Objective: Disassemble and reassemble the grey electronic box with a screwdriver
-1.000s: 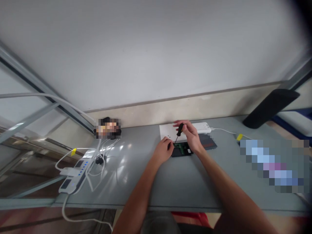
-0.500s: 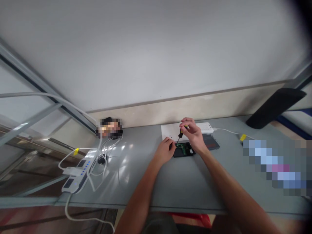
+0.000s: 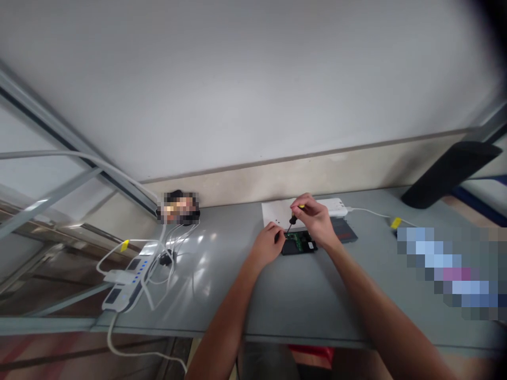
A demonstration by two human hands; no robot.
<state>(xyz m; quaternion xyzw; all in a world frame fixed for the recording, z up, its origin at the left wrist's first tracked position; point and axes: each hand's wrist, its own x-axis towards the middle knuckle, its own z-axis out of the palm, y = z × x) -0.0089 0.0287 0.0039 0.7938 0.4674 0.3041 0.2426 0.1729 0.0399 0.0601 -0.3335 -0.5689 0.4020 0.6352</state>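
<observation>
My right hand [image 3: 315,219] is closed round the handle of a small black and yellow screwdriver [image 3: 293,218]. The screwdriver leans, its shaft pointing down to the upper left part of a black device [image 3: 291,248] with a green circuit board [image 3: 298,239] exposed. Whether the tip sits in a screw is too small to tell. At the device's left edge, my left hand [image 3: 270,244] grips its corner with bent fingers. A grey flat panel [image 3: 344,231] lies just right of the device, partly behind my right wrist.
Behind the device lie a white sheet [image 3: 273,212] with small dark specks and a white power strip [image 3: 336,206]. Another power strip [image 3: 125,285] with tangled white cables rests at the left. A black cylinder-like object [image 3: 447,177] leans at the back right. The wall [image 3: 253,179] borders the table.
My right hand's fingers have shifted slightly round the screwdriver handle. My left hand and the device stay in place; the view has moved a little.
</observation>
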